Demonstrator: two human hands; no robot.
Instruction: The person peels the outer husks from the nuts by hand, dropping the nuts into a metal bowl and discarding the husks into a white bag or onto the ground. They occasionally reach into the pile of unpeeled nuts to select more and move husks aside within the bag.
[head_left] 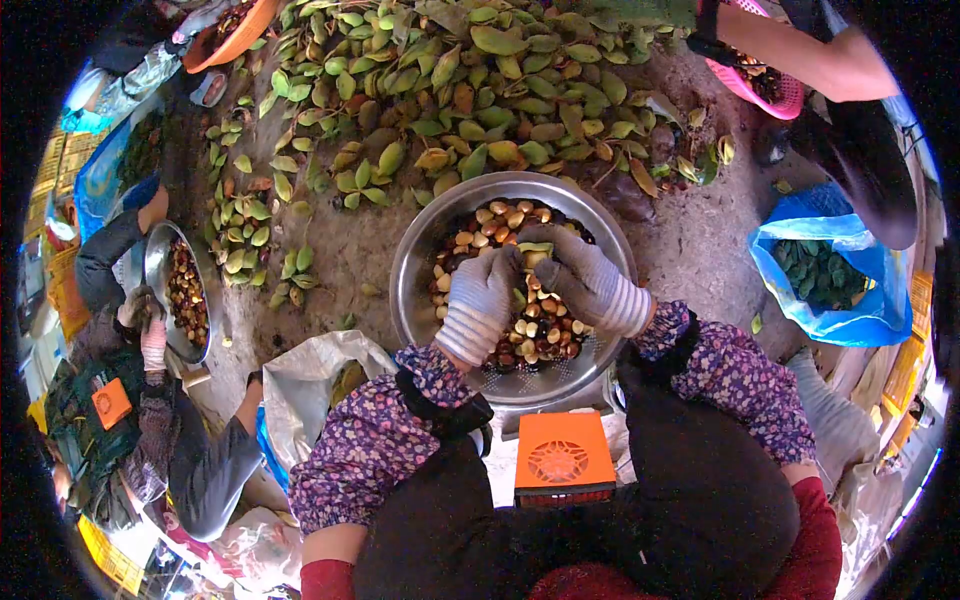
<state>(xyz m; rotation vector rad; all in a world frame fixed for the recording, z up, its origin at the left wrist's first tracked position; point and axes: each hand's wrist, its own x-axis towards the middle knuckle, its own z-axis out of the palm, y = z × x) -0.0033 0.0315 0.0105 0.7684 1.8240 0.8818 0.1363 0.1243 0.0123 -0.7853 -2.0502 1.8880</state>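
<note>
Over a round metal bowl [411, 325] with a perforated base, my gloved hands work close together. My left hand [480, 308] is closed, its fingertips pinching the near side of a green pod [536, 248]. From the other side my right hand [598, 284] has its fingers curled round the same pod, which looks split. Both gloves hide part of it. Beneath them, the bowl holds many brown and cream seeds [530, 345], some of them very dark.
A large heap of green pods [400, 110] covers the floor ahead. Blue bags stand at the right [835, 320] and far left. A white sack [310, 375] lies left of my knee. An orange device [562, 450] rests at my waist. Co-workers sit at left, with a seed bowl [205, 345], and upper right.
</note>
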